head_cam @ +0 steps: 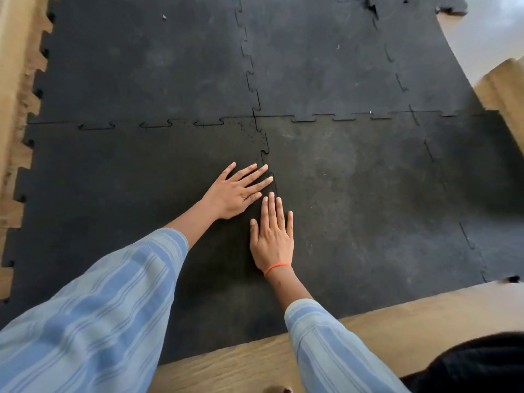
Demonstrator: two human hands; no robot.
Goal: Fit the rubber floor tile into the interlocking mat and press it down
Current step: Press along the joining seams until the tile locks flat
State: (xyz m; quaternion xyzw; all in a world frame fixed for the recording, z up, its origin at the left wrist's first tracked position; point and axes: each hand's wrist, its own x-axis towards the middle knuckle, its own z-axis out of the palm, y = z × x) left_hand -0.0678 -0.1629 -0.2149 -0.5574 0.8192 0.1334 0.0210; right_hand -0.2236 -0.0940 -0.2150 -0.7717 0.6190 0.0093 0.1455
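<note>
A black rubber interlocking mat (326, 66) of several tiles covers the wooden floor. The near-left tile (113, 188) lies flat against the near-right tile (368, 199), and their toothed seam (265, 150) runs toward me. My left hand (239, 192) lies flat with fingers spread on the near-left tile, fingertips at the seam. My right hand (273, 236), with an orange thread on the wrist, rests flat just below it, over the same seam. Neither hand holds anything. The seam under and below my hands is hidden or hard to make out.
Wooden floor (397, 330) shows along the near edge and at the left (17, 80), where the mat's toothed edge is exposed. A chipped tile edge (371, 7) sits at the far side. A dark cloth (476, 361) lies at bottom right.
</note>
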